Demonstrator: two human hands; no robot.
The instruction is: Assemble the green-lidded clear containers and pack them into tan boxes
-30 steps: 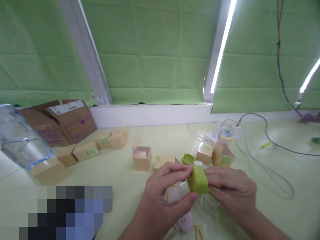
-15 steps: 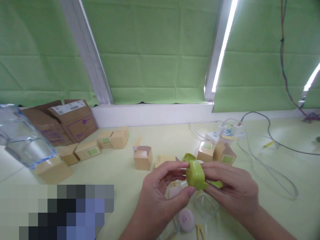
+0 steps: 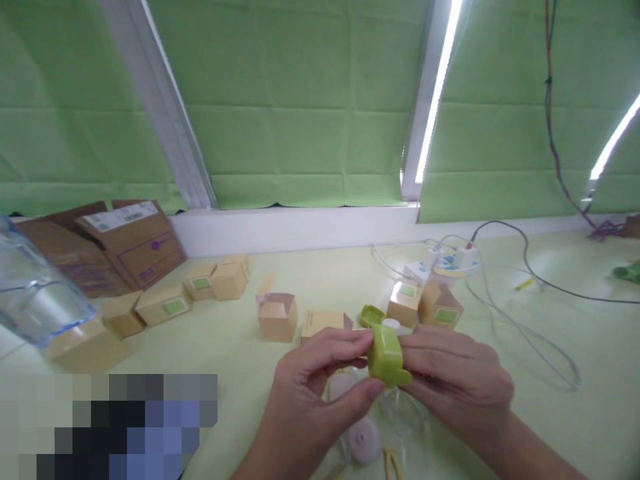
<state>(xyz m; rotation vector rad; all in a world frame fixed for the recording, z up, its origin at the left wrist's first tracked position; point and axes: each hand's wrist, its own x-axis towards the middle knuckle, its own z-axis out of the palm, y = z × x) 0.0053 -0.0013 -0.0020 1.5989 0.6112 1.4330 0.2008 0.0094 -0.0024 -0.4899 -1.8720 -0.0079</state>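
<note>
Both my hands hold a small lime-green plastic part above the pale yellow table. My left hand pinches its left side between thumb and fingers. My right hand grips its right side, fingers curled over it. Under my hands lie clear plastic pieces and a pink round disc. A second green piece with a white cap rests just behind the hands.
Several small tan cardboard boxes with green labels are scattered across the table. A large brown carton stands at the back left, a clear water bottle at far left. A white power strip and cables lie at the right.
The green part has turned a little between my fingers, and my hands shifted slightly left. The view has panned slightly.
</note>
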